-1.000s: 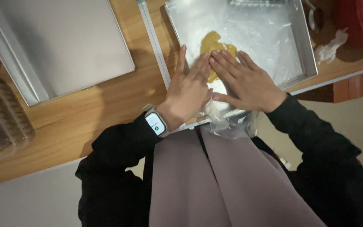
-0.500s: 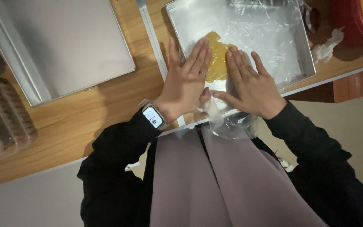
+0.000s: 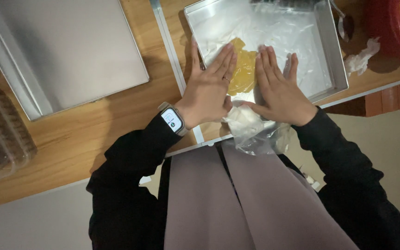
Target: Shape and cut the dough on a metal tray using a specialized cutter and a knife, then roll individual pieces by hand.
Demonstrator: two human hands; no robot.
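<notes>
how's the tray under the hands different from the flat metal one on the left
The square tray under the left hand and right hand has raised walls; the flat sheet has only a low rim. The square tray is lined with clear plastic film and holds yellow dough; the flat sheet shows a bare surface. The flat sheet looks larger. Both are silver metal and lie on the wooden table.
</notes>
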